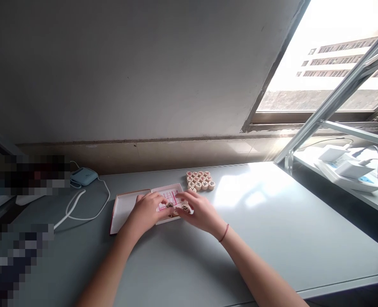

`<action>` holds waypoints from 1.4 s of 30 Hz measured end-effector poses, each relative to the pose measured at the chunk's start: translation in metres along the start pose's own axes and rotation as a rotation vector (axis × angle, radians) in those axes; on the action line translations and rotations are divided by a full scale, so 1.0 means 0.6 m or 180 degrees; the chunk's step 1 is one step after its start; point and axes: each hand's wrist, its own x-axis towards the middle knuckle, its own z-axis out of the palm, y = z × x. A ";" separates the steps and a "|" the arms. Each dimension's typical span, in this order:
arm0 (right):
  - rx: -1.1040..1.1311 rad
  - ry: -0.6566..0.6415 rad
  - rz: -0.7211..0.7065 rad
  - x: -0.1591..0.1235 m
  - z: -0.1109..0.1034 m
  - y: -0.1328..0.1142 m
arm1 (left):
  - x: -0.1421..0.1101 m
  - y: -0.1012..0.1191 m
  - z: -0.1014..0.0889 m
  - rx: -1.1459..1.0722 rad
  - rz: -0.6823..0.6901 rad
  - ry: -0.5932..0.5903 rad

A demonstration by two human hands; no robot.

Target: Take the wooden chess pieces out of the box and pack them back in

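Observation:
An open cardboard box [180, 187] lies on the table, its lid part [123, 211] folded out to the left. Inside the box is a sheet with pink lines [168, 197]. My left hand [145, 213] reaches over the box from the left, thumb and fingers closed around a round Chinese chess piece [169, 205] with a dark character. From the right, my right hand [203, 213] grips another Chinese chess piece [185, 208] between thumb and fingers. Other pieces under the hands are partly hidden. Just behind my right hand stand several chess pieces [200, 179] in close rows.
A grey table [189, 264] runs back to the wall. At the left lie a blue device [84, 176] and a looped white cable [89, 218]. On the right, white chargers [348, 166] sit on a shelf behind a metal frame [323, 111]. Sunlight glares on the table.

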 end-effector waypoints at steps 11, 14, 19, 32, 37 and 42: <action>-0.0385 0.0163 0.0463 0.001 -0.057 0.032 | -0.001 -0.004 0.000 -0.0301 -0.0170 -0.0203; -0.0830 -0.0172 0.1115 -0.002 -0.073 0.054 | -0.005 -0.005 0.001 -0.0030 -0.0319 -0.0513; -0.1049 -0.0664 0.1478 0.000 -0.065 0.062 | -0.009 0.004 0.003 0.0095 -0.0311 -0.0648; -0.1150 -0.0702 0.1723 0.003 -0.058 0.065 | -0.008 0.010 -0.010 -0.0143 -0.0406 -0.0443; -0.1014 -0.0531 0.1622 0.005 -0.062 0.052 | -0.001 0.021 -0.006 -0.0499 -0.0372 0.0174; 0.0209 -0.0342 0.0246 0.003 -0.054 0.012 | 0.001 0.032 0.013 -0.1145 -0.0316 0.0440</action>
